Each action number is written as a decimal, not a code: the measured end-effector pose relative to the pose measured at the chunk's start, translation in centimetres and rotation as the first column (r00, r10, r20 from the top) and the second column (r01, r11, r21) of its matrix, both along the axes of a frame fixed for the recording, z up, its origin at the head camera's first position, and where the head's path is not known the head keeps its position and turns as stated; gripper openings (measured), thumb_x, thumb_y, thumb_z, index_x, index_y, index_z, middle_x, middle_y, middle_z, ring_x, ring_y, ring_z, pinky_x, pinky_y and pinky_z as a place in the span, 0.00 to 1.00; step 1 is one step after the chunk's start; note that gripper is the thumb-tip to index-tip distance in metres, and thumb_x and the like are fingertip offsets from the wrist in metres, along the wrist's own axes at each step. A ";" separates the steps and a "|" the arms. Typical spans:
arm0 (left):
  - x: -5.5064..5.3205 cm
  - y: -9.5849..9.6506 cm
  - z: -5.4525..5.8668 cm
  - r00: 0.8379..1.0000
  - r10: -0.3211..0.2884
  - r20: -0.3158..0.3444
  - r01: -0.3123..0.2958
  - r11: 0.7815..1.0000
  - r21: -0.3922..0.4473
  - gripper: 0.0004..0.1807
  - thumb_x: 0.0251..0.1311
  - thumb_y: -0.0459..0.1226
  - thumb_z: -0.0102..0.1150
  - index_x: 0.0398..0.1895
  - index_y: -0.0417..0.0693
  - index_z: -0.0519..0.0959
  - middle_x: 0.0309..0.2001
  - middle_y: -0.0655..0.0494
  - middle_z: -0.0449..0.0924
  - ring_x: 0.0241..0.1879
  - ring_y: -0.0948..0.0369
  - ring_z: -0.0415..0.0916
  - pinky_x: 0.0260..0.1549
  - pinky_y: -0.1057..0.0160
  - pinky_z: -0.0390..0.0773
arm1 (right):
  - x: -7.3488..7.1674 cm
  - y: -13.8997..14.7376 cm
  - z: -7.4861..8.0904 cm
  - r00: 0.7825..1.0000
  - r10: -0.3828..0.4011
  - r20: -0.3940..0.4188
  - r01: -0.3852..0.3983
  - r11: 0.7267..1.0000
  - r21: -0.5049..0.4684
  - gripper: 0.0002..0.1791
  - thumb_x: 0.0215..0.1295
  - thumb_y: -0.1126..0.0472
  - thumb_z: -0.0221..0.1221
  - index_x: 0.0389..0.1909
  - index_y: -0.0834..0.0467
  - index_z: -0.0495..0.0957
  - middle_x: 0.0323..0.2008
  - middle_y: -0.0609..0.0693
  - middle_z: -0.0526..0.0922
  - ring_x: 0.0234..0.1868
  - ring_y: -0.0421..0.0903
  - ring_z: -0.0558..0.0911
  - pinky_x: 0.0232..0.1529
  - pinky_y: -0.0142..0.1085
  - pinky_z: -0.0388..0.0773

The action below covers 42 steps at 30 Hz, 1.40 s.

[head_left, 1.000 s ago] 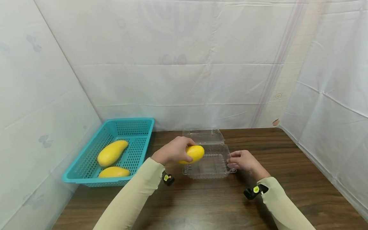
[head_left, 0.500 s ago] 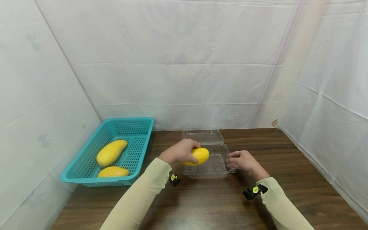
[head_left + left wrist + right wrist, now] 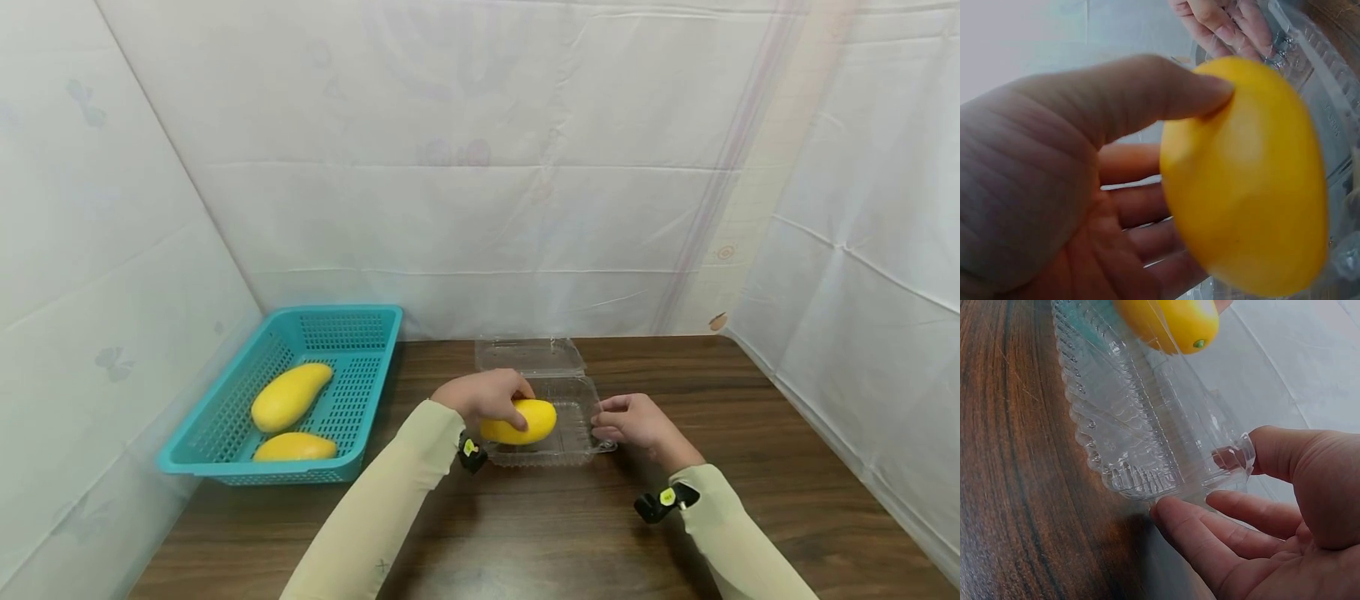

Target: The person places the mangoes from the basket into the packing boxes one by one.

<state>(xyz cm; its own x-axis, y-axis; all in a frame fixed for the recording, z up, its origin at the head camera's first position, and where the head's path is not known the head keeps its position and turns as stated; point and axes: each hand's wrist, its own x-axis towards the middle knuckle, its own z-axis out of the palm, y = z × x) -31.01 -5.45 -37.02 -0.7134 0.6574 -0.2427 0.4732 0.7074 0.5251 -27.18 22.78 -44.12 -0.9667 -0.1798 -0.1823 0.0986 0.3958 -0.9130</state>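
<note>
A yellow mango (image 3: 531, 422) is gripped in my left hand (image 3: 487, 395), thumb on the near side and fingers round the far side. It is over the left part of a clear plastic clamshell container (image 3: 573, 423), whose lid (image 3: 531, 357) lies folded back toward the wall. In the left wrist view the mango (image 3: 1250, 181) fills the middle, with the thumb pressed on it. My right hand (image 3: 633, 425) pinches the container's right rim. The right wrist view shows the thumb inside the wall (image 3: 1235, 455) and fingers along the outside.
A turquoise plastic basket (image 3: 390, 367) stands at the left with two more mangoes in it, one (image 3: 291, 398) behind the other (image 3: 295, 447). The brown wooden table (image 3: 555, 533) meets white sheeting (image 3: 525, 208) at the back and sides.
My left hand has moved right and down with the mango, bringing it lower over the container. My right hand stays at the container's right rim.
</note>
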 end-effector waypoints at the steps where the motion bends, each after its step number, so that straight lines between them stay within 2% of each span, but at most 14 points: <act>1: -0.1 0.1 0.0 1.000 -0.003 0.020 0.003 1.000 -0.007 0.21 0.60 0.37 0.72 0.56 0.44 0.83 0.48 0.55 0.83 0.43 0.60 0.77 0.46 0.60 0.80 | 0.0 0.0 0.0 1.000 -0.002 0.001 0.002 1.000 -0.002 0.23 0.73 0.66 0.56 0.62 0.78 0.72 0.51 0.69 0.85 0.47 0.52 0.90 0.46 0.38 0.87; 7: -1.0 0.7 -0.5 0.996 -0.026 0.091 0.031 0.998 -0.057 0.17 0.62 0.38 0.71 0.54 0.47 0.85 0.45 0.59 0.84 0.41 0.62 0.78 0.43 0.62 0.81 | 0.1 0.2 0.2 1.000 0.004 -0.002 -0.004 1.000 0.001 0.24 0.73 0.65 0.56 0.62 0.79 0.72 0.51 0.69 0.85 0.47 0.52 0.90 0.45 0.36 0.87; 11: -1.6 0.7 -0.7 0.990 -0.036 0.133 0.047 0.996 -0.075 0.17 0.63 0.39 0.70 0.55 0.46 0.85 0.44 0.59 0.84 0.40 0.62 0.79 0.42 0.62 0.81 | 0.1 0.0 0.0 1.000 -0.018 0.014 0.018 1.000 0.000 0.23 0.72 0.65 0.58 0.61 0.77 0.74 0.49 0.66 0.87 0.46 0.49 0.90 0.45 0.35 0.87; 20: -1.9 0.9 -1.0 0.982 -0.028 0.186 0.055 0.988 -0.141 0.18 0.66 0.39 0.67 0.57 0.43 0.84 0.43 0.57 0.84 0.38 0.61 0.79 0.43 0.61 0.82 | 0.0 -0.2 -0.3 0.999 -0.019 0.028 0.020 1.000 -0.015 0.23 0.72 0.65 0.58 0.61 0.76 0.74 0.50 0.65 0.87 0.48 0.51 0.89 0.47 0.37 0.87; 33: -1.7 1.3 -1.2 0.990 -0.034 0.135 0.057 0.984 -0.166 0.18 0.65 0.39 0.67 0.56 0.45 0.84 0.43 0.57 0.83 0.39 0.61 0.78 0.44 0.60 0.82 | -0.2 0.0 -0.1 0.999 -0.012 0.034 0.013 0.999 -0.032 0.23 0.73 0.65 0.57 0.62 0.77 0.73 0.51 0.66 0.86 0.49 0.53 0.89 0.47 0.37 0.87; 38: -1.7 1.4 -1.2 0.996 -0.019 0.089 0.034 0.985 -0.172 0.22 0.65 0.40 0.68 0.61 0.45 0.82 0.51 0.55 0.84 0.42 0.63 0.79 0.49 0.58 0.83 | -0.1 0.0 0.0 0.999 -0.015 0.035 0.016 1.000 -0.024 0.22 0.74 0.65 0.57 0.61 0.76 0.73 0.51 0.66 0.86 0.48 0.52 0.89 0.46 0.36 0.87; 42: -1.7 1.4 -1.4 0.999 -0.014 0.043 0.022 0.982 -0.190 0.23 0.62 0.42 0.71 0.60 0.47 0.83 0.50 0.56 0.85 0.41 0.64 0.79 0.47 0.60 0.83 | -0.1 0.0 0.0 0.999 -0.022 0.038 0.023 0.999 -0.024 0.22 0.74 0.66 0.57 0.61 0.77 0.73 0.50 0.66 0.86 0.47 0.51 0.90 0.45 0.35 0.87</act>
<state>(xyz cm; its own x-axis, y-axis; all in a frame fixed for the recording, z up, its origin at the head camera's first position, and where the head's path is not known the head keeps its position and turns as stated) -32.74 -4.05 -38.37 -0.6885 0.6092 -0.3935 0.4674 0.7876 0.4014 -27.27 22.76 -44.14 -0.9630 -0.1628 -0.2149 0.1421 0.3709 -0.9177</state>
